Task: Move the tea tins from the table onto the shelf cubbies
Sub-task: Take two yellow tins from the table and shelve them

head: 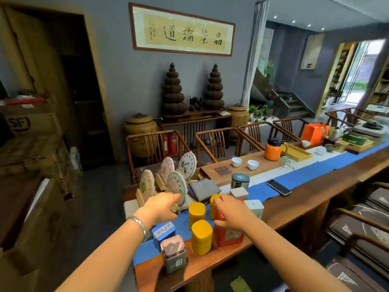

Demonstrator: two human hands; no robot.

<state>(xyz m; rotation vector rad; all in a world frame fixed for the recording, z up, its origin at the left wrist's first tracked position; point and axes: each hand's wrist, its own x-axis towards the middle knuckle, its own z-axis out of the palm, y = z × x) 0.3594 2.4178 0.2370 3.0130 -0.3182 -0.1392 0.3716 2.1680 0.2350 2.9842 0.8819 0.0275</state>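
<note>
A long wooden worktop [294, 209] is seen, with a blue runner [305, 178] laid along it. Wrapped tea cakes [176, 186] are propped on stands at its near end. The tea tins are clustered on the runner: a red tin [228, 234], three yellow tins [201, 237], a blue tin [163, 231], a grey-green tin [173, 255], two pale tins [254, 208] and a dark green tin [240, 180]. The red tin is gripped from above by the right hand [231, 213], fingers curled over its top. The left hand [164, 204] is held spread near the tea cakes, holding nothing.
</note>
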